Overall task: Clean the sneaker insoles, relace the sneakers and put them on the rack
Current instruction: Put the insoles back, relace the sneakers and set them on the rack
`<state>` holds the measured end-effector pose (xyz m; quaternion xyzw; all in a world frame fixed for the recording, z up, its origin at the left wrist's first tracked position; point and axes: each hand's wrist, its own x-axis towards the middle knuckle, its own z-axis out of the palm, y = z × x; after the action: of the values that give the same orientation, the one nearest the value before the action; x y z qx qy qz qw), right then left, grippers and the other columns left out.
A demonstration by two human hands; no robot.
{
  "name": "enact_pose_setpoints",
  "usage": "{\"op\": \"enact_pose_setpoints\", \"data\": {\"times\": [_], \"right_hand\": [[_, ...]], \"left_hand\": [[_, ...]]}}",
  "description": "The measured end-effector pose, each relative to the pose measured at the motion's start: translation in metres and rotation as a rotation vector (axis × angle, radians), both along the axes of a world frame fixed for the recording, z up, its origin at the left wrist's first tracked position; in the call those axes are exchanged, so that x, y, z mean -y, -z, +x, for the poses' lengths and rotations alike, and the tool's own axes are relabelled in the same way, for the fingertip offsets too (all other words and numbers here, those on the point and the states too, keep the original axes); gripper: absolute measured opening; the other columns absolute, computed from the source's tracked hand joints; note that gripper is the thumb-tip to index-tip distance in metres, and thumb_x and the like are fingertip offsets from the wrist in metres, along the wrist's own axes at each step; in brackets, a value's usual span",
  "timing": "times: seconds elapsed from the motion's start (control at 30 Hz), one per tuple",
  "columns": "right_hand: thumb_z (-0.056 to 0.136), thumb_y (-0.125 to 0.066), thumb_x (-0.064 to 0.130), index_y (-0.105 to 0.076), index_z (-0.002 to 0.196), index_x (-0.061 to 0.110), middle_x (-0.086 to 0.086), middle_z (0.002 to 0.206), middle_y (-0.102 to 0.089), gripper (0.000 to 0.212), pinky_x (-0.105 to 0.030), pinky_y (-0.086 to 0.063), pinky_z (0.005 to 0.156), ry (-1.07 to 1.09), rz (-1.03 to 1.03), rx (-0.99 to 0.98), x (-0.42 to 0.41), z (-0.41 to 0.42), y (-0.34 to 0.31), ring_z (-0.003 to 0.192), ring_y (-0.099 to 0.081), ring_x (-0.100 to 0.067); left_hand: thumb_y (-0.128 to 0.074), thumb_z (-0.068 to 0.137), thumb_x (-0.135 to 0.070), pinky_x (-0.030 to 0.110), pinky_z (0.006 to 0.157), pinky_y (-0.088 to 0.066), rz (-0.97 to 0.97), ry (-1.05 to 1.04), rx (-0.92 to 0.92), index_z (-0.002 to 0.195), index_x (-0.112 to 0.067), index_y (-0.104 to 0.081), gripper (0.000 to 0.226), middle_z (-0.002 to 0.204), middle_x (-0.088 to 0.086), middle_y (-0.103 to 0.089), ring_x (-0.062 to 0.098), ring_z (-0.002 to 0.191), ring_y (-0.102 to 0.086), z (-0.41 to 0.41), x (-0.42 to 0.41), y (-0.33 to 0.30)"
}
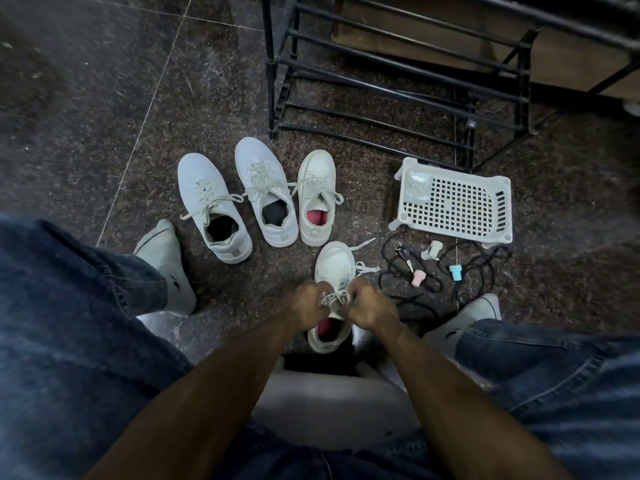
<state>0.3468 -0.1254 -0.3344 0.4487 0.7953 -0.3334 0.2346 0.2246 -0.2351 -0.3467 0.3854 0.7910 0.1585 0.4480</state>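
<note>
Dark speckled stone makes up the floor [104,98], with thin pale lines running between the tiles. Blue jeans [69,323] cover both legs of the person, who sits on a white stool [332,407] and looks down. At the top stands a black metal shoe rack [398,74] with long bars and no shoes on it. Just in front of the rack lies a white plastic basket [460,202] full of small holes, with a crumpled clear bag [419,185] in one corner. Three white sneakers stand in a row on the floor with their toes pointing to the rack: the left sneaker [211,206] and the middle sneaker [265,192] are dark inside, and the third sneaker [317,195] has a pink insole [317,216]. All three have laces in them. A fourth white sneaker [334,292] sits closest to the person, between the two feet in grey socks [169,268], and it is pink inside too. The left hand [306,306] and the right hand [370,308] are both curled tight over the top of this sneaker, each pinching its white lace [337,296], and loose lace ends stick out near the toe. Beside this sneaker, below the basket, lie tangled black cords [415,271], a set of keys [403,254], a small pink cap [418,277], a small blue cap [455,271] and a small grey bit [431,252].
</note>
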Motion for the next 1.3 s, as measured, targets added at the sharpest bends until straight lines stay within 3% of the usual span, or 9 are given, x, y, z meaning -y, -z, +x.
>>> {"op": "enact_pose_setpoints", "data": {"times": [0.1, 0.27, 0.43, 0.53, 0.63, 0.77, 1.07, 1.2, 1.3], "right_hand": [[0.079, -0.069, 0.042, -0.056, 0.116, 0.031, -0.003, 0.103, -0.070, 0.041, -0.032, -0.049, 0.082, -0.019, -0.058, -0.053, -0.001, 0.004, 0.007, 0.100, -0.064, -0.024], [0.078, -0.070, 0.031, -0.065, 0.114, 0.037, 0.005, 0.106, -0.070, 0.037, -0.026, -0.047, 0.083, -0.026, -0.103, -0.075, -0.003, 0.003, 0.010, 0.100, -0.064, -0.017], [0.076, -0.071, 0.025, -0.063, 0.067, 0.031, 0.009, 0.086, -0.071, 0.014, -0.025, -0.048, 0.070, 0.047, -0.104, -0.144, -0.006, 0.000, 0.010, 0.083, -0.065, -0.013], [0.072, -0.072, 0.039, -0.065, 0.060, 0.026, 0.004, 0.066, -0.068, 0.019, -0.031, -0.050, 0.065, 0.100, -0.150, -0.153, -0.009, -0.001, 0.016, 0.069, -0.064, -0.016], [0.071, -0.071, 0.026, -0.061, 0.055, 0.023, 0.000, 0.065, -0.067, 0.019, -0.035, -0.052, 0.067, 0.080, -0.154, -0.158, -0.009, -0.003, 0.020, 0.066, -0.061, -0.016], [0.074, -0.069, 0.016, -0.056, 0.057, 0.022, 0.000, 0.066, -0.064, 0.023, -0.035, -0.052, 0.067, 0.039, -0.105, -0.165, -0.009, -0.003, 0.020, 0.066, -0.061, -0.019], [0.077, -0.068, 0.017, -0.062, 0.063, 0.013, 0.005, 0.063, -0.064, 0.015, -0.025, -0.048, 0.063, 0.041, -0.069, -0.132, -0.009, 0.001, 0.022, 0.068, -0.063, -0.018], [0.076, -0.070, 0.012, -0.059, 0.051, 0.027, 0.014, 0.049, -0.054, 0.031, -0.023, -0.045, 0.059, 0.119, -0.092, -0.182, -0.012, 0.002, 0.022, 0.057, -0.054, -0.010], [0.072, -0.071, 0.010, -0.059, 0.052, 0.024, 0.015, 0.050, -0.054, 0.028, -0.023, -0.043, 0.058, 0.136, -0.132, -0.216, -0.014, 0.000, 0.018, 0.054, -0.049, -0.005]], "left_hand": [[-0.069, 0.077, -0.008, 0.021, 0.072, -0.045, 0.001, -0.124, 0.061, 0.091, -0.018, -0.073, 0.017, 0.095, 0.003, -0.062, 0.018, 0.084, -0.063, 0.008, -0.007, 0.001], [-0.074, 0.075, -0.012, 0.021, 0.063, -0.044, 0.015, -0.173, 0.125, 0.068, -0.021, -0.068, 0.013, 0.068, -0.005, -0.062, 0.014, 0.068, -0.060, 0.007, -0.009, 0.004], [-0.070, 0.079, -0.013, 0.030, 0.072, -0.051, 0.054, -0.221, 0.125, 0.060, -0.025, -0.061, 0.025, 0.068, -0.004, -0.064, 0.015, 0.071, -0.061, 0.003, -0.012, 0.009], [-0.073, 0.081, 0.000, 0.029, 0.069, -0.045, 0.151, -0.365, 0.300, 0.060, -0.022, -0.058, 0.033, 0.063, -0.001, -0.059, 0.011, 0.061, -0.054, -0.001, -0.012, 0.009], [-0.068, 0.080, 0.010, 0.022, 0.061, -0.046, 0.133, -0.524, 0.495, 0.065, -0.010, -0.058, 0.028, 0.066, 0.003, -0.061, 0.003, 0.057, -0.056, -0.003, -0.013, -0.005], [-0.065, 0.081, 0.004, 0.024, 0.066, -0.045, 0.010, -0.647, 0.684, 0.077, -0.015, -0.059, 0.020, 0.084, 0.006, -0.068, 0.011, 0.075, -0.061, -0.006, -0.015, -0.022], [-0.055, 0.096, -0.010, 0.030, 0.078, -0.049, 0.031, -0.731, 0.889, 0.083, -0.016, -0.057, 0.015, 0.083, 0.008, -0.069, 0.016, 0.076, -0.069, -0.012, -0.010, -0.021], [-0.060, 0.090, -0.006, 0.026, 0.068, -0.049, 0.055, -0.812, 0.754, 0.081, -0.015, -0.060, 0.013, 0.079, 0.011, -0.069, 0.020, 0.077, -0.066, -0.015, -0.014, -0.021], [-0.063, 0.088, -0.004, 0.020, 0.054, -0.045, 0.056, -0.832, 0.584, 0.078, -0.014, -0.063, 0.014, 0.066, 0.004, -0.063, 0.014, 0.066, -0.060, -0.014, -0.020, -0.017]]}}
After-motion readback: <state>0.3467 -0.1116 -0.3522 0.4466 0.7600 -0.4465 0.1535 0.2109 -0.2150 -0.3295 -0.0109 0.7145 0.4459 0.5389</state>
